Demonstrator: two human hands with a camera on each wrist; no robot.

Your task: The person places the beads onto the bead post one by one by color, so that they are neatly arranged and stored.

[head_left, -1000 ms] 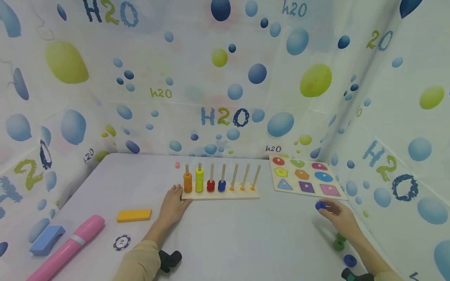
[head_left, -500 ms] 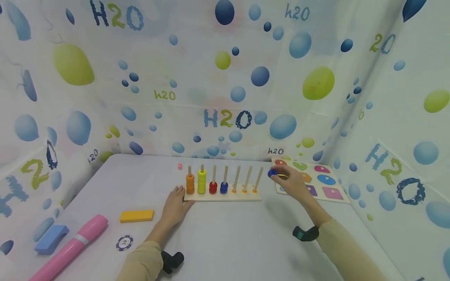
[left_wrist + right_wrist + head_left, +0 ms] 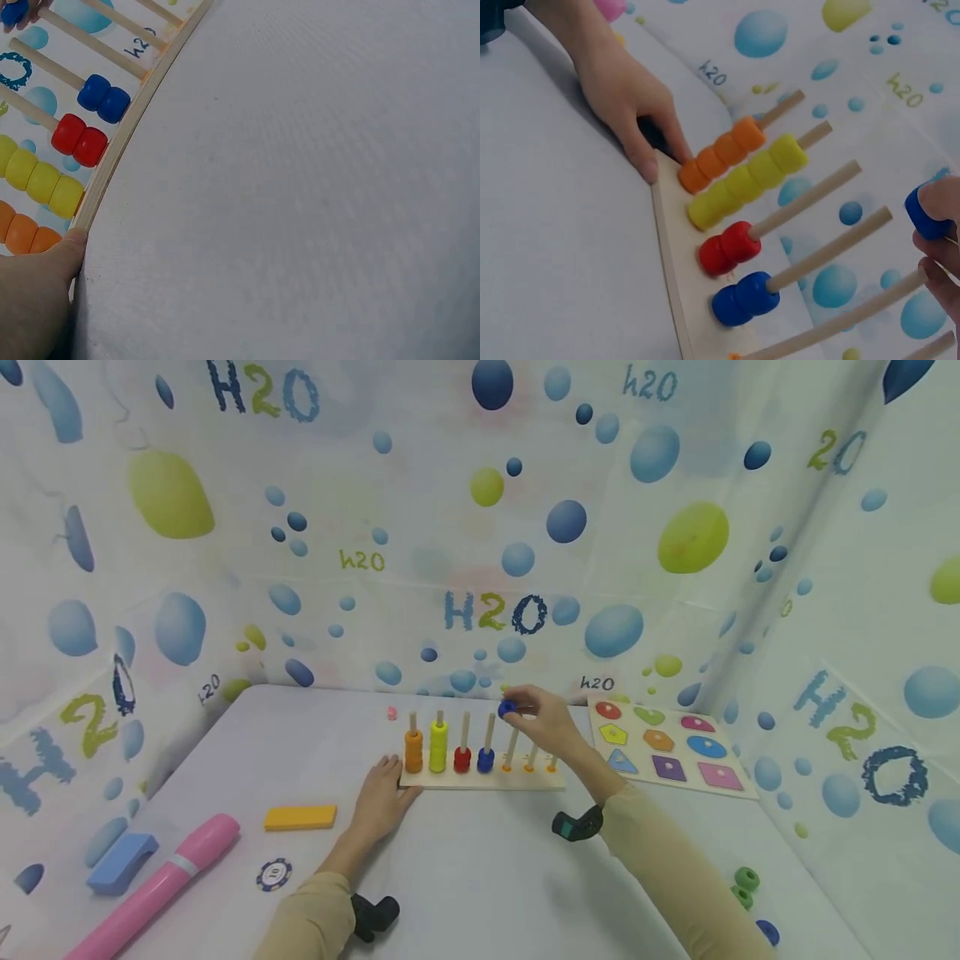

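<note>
A wooden peg board [image 3: 480,781] stands on the table with upright rods. Orange beads [image 3: 413,752], yellow beads [image 3: 438,747], two red beads [image 3: 462,760] and two blue beads [image 3: 485,760] are threaded on its first rods; the other rods to the right carry none. My left hand [image 3: 378,797] grips the board's left end, thumb on the front edge and fingers round the side. Between thumb and fingers my right hand [image 3: 547,722] pinches a loose blue bead [image 3: 928,211], just right of the blue rod's tip and level with it.
Right of the pegs lies a shape puzzle board [image 3: 667,747]. Two green beads [image 3: 746,885] and a blue bead [image 3: 767,932] lie at the front right. To the left are a yellow block [image 3: 300,817], poker chip [image 3: 274,874], pink tube [image 3: 165,885] and blue block [image 3: 122,863].
My right hand has carried the blue bead from the table's right side leftward to the rods. The left hand keeps its grip on the board's end.
</note>
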